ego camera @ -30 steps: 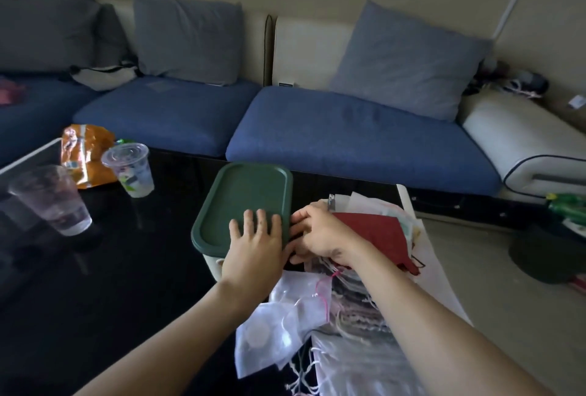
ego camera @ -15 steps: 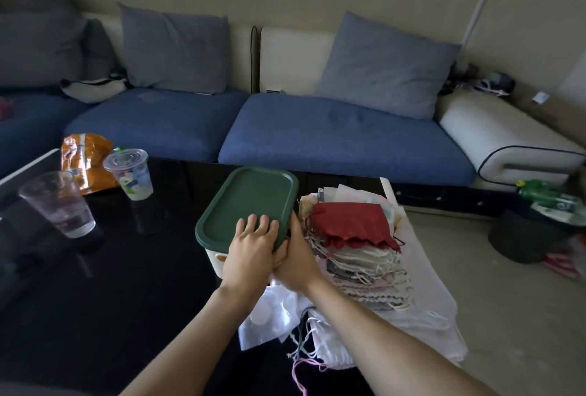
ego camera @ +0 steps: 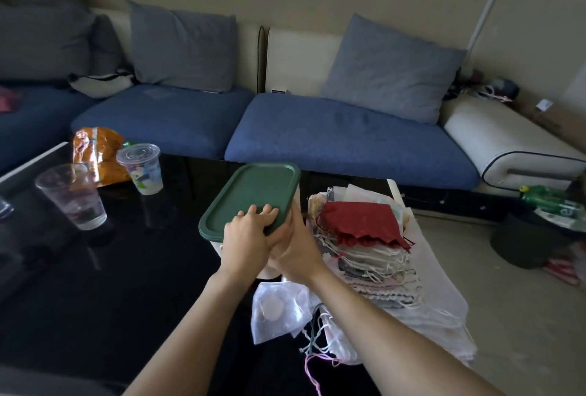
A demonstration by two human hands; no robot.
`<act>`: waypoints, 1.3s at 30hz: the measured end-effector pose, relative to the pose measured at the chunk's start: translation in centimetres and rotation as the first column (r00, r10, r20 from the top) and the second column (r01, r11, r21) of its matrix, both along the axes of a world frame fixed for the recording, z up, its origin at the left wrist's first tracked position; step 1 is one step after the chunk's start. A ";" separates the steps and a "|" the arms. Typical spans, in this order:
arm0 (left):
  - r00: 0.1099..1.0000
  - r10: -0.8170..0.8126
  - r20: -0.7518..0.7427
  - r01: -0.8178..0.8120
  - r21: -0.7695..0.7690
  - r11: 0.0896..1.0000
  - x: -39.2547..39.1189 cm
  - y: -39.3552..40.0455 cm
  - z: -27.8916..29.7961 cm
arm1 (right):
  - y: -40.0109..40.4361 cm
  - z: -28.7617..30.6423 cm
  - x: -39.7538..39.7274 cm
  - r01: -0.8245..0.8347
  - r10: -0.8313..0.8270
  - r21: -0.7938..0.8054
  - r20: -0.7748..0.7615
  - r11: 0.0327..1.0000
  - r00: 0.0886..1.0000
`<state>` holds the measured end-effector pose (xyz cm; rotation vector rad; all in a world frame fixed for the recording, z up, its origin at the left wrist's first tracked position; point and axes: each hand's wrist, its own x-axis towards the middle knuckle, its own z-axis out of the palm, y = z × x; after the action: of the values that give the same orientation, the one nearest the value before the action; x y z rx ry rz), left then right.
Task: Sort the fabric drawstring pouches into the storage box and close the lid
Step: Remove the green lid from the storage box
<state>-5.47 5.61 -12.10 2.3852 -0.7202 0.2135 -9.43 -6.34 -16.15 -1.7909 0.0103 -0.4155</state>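
The task looked barely begun. The green lid [ego camera: 250,197] sat on the white storage box [ego camera: 222,245], and the stack of drawstring pouches [ego camera: 367,246] lay just right of the box, none visibly inside. I judged that the lid must come off first; then all sorting and the closing remained.

The left hand [ego camera: 245,242] rested with straight fingers on the lid's near right corner. The right hand [ego camera: 296,246] touched the box's right side at that corner; whether it grasped I could not tell.

The lid was smooth plastic, a rounded rectangle with a raised rim. The pouches were soft cloth, the top one dark red, with thin pale cords hanging out.
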 end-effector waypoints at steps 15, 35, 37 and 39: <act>0.999 -0.017 0.027 0.015 0.063 0.998 -0.7 0.6 -1.1 | -0.7 -1.1 -0.4 0.171 -0.175 -0.036 -0.179 0.985 0.968; 0.861 0.435 -0.264 -0.485 -0.685 0.544 1.9 3.6 2.4 | 0.7 0.3 0.5 0.219 -0.348 -0.465 -0.213 0.858 0.913; 0.758 0.463 -0.459 -0.647 -0.619 0.446 2.8 5.0 1.7 | 0.8 0.4 0.5 0.221 -0.350 -0.464 -0.213 0.858 0.912; 0.669 0.466 -0.580 -0.744 -0.522 0.418 3.3 6.1 0.4 | 0.9 0.3 0.7 0.221 -0.356 -0.488 -0.202 0.845 0.912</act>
<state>-2.14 11.71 -11.67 1.6807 0.4447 0.3001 -8.76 -5.44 -15.86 -2.3191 0.4293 -0.3910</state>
